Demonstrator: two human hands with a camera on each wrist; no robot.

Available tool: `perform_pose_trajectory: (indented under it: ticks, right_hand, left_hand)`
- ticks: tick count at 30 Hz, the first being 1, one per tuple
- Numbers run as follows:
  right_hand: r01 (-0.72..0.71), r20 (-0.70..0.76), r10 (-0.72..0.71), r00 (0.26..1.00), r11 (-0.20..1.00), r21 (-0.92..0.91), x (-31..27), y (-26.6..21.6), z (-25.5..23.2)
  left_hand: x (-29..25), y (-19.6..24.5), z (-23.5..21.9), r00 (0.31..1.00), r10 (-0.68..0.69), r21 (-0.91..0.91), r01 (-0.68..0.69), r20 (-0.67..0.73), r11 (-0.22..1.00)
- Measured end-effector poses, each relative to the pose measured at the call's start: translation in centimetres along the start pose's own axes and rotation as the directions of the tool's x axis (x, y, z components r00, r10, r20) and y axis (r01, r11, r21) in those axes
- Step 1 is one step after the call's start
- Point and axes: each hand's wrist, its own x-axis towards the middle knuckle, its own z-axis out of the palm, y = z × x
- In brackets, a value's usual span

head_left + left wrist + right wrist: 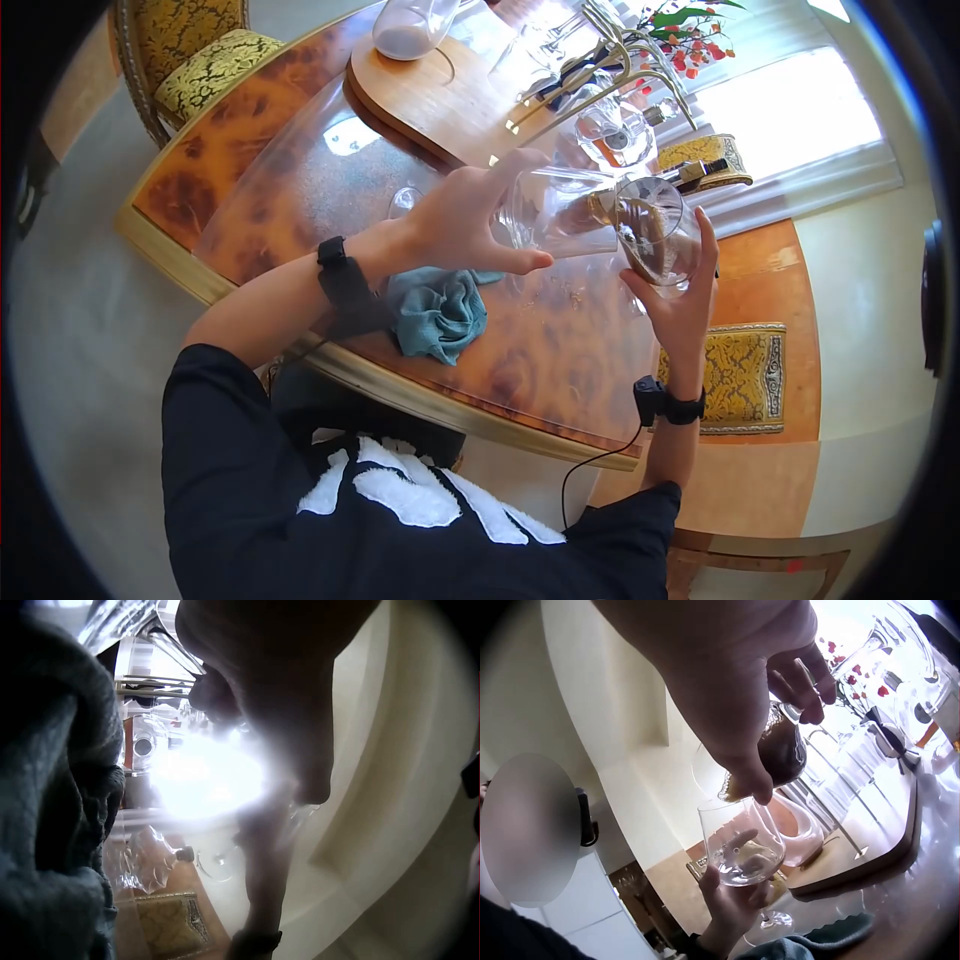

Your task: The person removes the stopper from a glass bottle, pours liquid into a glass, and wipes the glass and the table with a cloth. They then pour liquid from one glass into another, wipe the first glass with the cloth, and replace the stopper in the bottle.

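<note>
My left hand [470, 215] holds a clear stemmed wine glass [742, 844] by its bowl, thumb and fingers around it. The glass leans over, its foot toward the left in the head view. With my right hand [682, 285] I grip a glass vessel of dark brown liquid [780, 754], thumb on the near side and fingers behind. That vessel is tipped, its edge right at the wine glass rim in the right wrist view. Both are held up over the table. In the left wrist view the left hand [281, 697] is dark against glare.
A crumpled teal cloth [440, 318] lies on the glossy table [520, 370] near its front edge. Behind are a wooden board [435, 95], a decanter with pale contents [403, 35], a gold rod rack [630, 60], a stoppered crystal decanter [612, 135] and a dark-necked bottle [705, 168].
</note>
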Motion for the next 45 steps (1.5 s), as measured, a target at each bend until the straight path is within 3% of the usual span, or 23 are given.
perform_pose_trajectory:
  ticks: [4, 6, 16, 18, 19, 21, 24, 28, 30, 31, 33, 37, 39, 40, 42, 43, 44, 45]
  right_hand:
    - [0.084, -0.006, -0.085, 0.996, 0.989, -0.122, 1.1, -0.5, -1.1]
    - [0.211, 0.028, -0.209, 0.977, 0.953, -0.217, 1.7, -0.9, -1.7]
    - [0.337, 0.1, -0.322, 0.941, 0.882, -0.329, 3.6, -2.8, -3.5]
    - [0.358, 0.111, -0.342, 0.933, 0.86, -0.364, 3.9, -2.9, -3.8]
    - [0.357, 0.11, -0.341, 0.933, 0.86, -0.364, 4.0, -3.2, -3.9]
    - [0.405, 0.104, -0.398, 0.912, 0.827, -0.391, 4.4, -3.7, -4.0]
    - [0.442, 0.131, -0.431, 0.893, 0.784, -0.437, 4.9, -4.1, -4.4]
    - [0.463, 0.162, -0.445, 0.881, 0.739, -0.489, 5.8, -4.5, -4.9]
    - [0.548, 0.193, -0.553, 0.811, 0.6, -0.583, 6.3, -5.1, -5.2]
    - [0.546, 0.192, -0.551, 0.812, 0.601, -0.584, 6.4, -5.0, -5.3]
    - [0.565, 0.201, -0.633, 0.747, 0.447, -0.694, 6.5, -4.9, -5.5]
    - [0.539, 0.153, -0.665, 0.731, 0.424, -0.728, 6.3, -4.5, -4.8]
    - [0.466, 0.023, -0.508, 0.861, 0.769, -0.438, 5.7, -4.0, -3.8]
    - [0.464, 0.022, -0.508, 0.861, 0.769, -0.439, 5.4, -3.7, -3.2]
    - [0.249, -0.104, -0.252, 0.962, 0.968, -0.037, 4.6, -2.9, -1.7]
    - [0.2, -0.106, -0.188, 0.976, 0.973, 0.118, 4.0, -1.6, -0.9]
    - [0.2, -0.106, -0.187, 0.977, 0.973, 0.12, 3.3, -0.9, -0.2]
    - [0.031, -0.117, 0.008, 0.993, 0.944, 0.328, 2.4, -0.8, 0.7]
  left_hand:
    - [-0.1, -0.3, 0.4, 0.998, 0.055, 0.008, -0.055, -0.033, 0.998]
    - [-0.1, -0.1, 0.3, 1.0, 0.025, 0.012, -0.025, -0.007, 1.0]
    - [0.2, 0.2, 0.3, 0.989, 0.097, -0.026, -0.101, -0.109, 0.995]
    - [0.0, 1.1, -0.3, 0.998, -0.062, -0.095, 0.064, 0.024, 0.993]
    - [0.0, 0.7, -0.1, 0.998, -0.063, -0.095, 0.065, 0.025, 0.993]
    - [0.0, 0.0, 0.4, 0.998, 0.038, -0.018, -0.039, -0.056, 0.999]
    - [-0.3, 0.0, 0.3, 0.999, -0.044, 0.002, 0.044, -0.023, 0.999]
    - [-0.3, -0.4, 0.6, 0.998, 0.021, -0.018, -0.022, -0.058, 1.0]
    - [-0.3, -0.3, 0.6, 0.999, -0.007, -0.029, 0.006, -0.047, 1.0]
    - [-0.2, -0.3, 0.5, 0.999, -0.007, -0.029, 0.006, -0.046, 1.0]
    - [-0.3, -0.1, 0.5, 0.998, -0.02, -0.028, 0.018, -0.066, 0.999]
    - [-0.3, -0.6, 0.7, 0.997, -0.029, -0.043, 0.026, -0.069, 0.999]
    - [-0.4, -0.5, 0.8, 0.996, -0.015, -0.044, 0.011, -0.091, 0.999]
    - [-0.3, -0.6, 0.9, 0.996, -0.014, -0.044, 0.01, -0.089, 0.999]
    - [-0.3, -0.8, 1.0, 0.991, 0.023, -0.047, -0.03, -0.129, 0.998]
    - [-0.2, -0.7, 0.9, 0.991, 0.025, -0.045, -0.031, -0.129, 0.999]
    - [-0.2, -0.6, 0.8, 0.992, 0.012, -0.054, -0.019, -0.127, 0.998]
    - [-0.2, -0.5, 0.8, 0.992, -0.003, -0.066, -0.005, -0.123, 0.998]
